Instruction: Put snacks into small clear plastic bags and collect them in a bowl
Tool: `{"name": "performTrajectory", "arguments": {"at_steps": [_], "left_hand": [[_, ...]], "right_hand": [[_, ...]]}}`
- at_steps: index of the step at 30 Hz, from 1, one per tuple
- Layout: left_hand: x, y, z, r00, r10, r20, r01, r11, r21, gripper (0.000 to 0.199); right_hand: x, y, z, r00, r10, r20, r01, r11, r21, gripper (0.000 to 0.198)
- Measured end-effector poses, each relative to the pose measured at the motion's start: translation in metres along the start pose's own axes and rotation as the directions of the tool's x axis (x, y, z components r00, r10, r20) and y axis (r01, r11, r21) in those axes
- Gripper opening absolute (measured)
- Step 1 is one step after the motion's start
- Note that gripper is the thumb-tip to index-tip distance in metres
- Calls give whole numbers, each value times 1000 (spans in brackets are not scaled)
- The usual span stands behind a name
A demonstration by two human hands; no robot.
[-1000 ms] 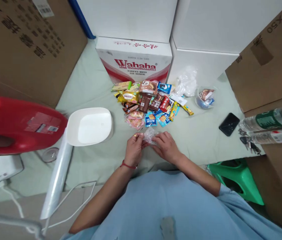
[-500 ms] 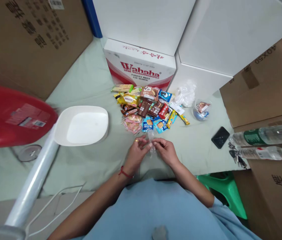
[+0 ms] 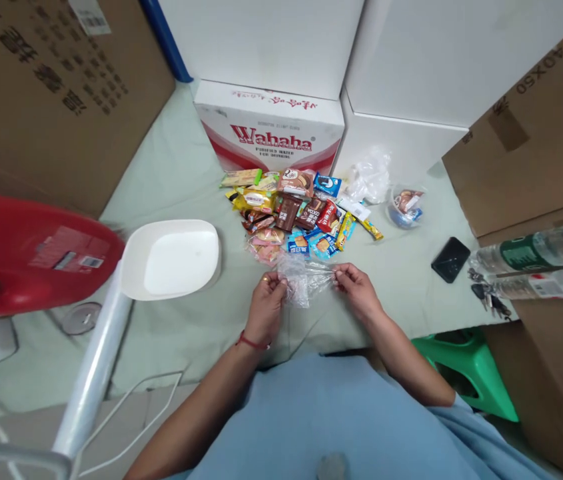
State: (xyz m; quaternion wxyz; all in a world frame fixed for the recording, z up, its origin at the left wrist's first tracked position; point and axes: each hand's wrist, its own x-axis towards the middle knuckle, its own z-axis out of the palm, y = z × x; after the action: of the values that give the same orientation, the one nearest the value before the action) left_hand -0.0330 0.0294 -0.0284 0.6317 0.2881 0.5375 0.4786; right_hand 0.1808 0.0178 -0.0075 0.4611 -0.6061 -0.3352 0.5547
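Observation:
Between my hands a clear plastic bag [image 3: 306, 277] is stretched out sideways above the cloth. My left hand [image 3: 267, 303] pinches its left side, and my right hand [image 3: 358, 288] pinches its right side between thumb and fingers. Just beyond the bag lies a heap of wrapped snacks: blue packets [image 3: 323, 244], brown cocoa packets [image 3: 288, 212], a red packet [image 3: 328, 217], a yellow packet [image 3: 254, 199] and pink-wrapped biscuits [image 3: 265, 247]. To the right of the heap, a clear round tub [image 3: 405, 205] holds a few wrapped snacks.
A white plastic basin [image 3: 171, 260] stands left, beside a red jug [image 3: 36, 253] and a plastic roll [image 3: 94, 363]. Behind the snacks are a Wahaha carton [image 3: 268, 130] and a crumpled bag [image 3: 370, 177]. At right lie a phone [image 3: 451, 260], keys [image 3: 491, 301] and bottles [image 3: 546, 250].
My hands have moved apart, the right one further to the right. The plastic bag, bunched between my fingers before, is now spread wider. The whole view has shifted slightly.

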Motion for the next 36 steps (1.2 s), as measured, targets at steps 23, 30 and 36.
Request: {"name": "performTrajectory", "arguments": {"at_steps": [23,30,36], "left_hand": [[-10,8,10,996,66,54,-72,991,115,37],[-3,3,5,995,100,-1,-99,988,122,35],[-4,5,10,993,114,39,-118,982,149,36]], "right_hand": [[-10,-7,30,811,-472,344,577,551,-603,15],[-1,4,3,984,-179,13,176,949,-262,27],[-4,7,-15,976,-207,-72,177,938,-297,42]]}}
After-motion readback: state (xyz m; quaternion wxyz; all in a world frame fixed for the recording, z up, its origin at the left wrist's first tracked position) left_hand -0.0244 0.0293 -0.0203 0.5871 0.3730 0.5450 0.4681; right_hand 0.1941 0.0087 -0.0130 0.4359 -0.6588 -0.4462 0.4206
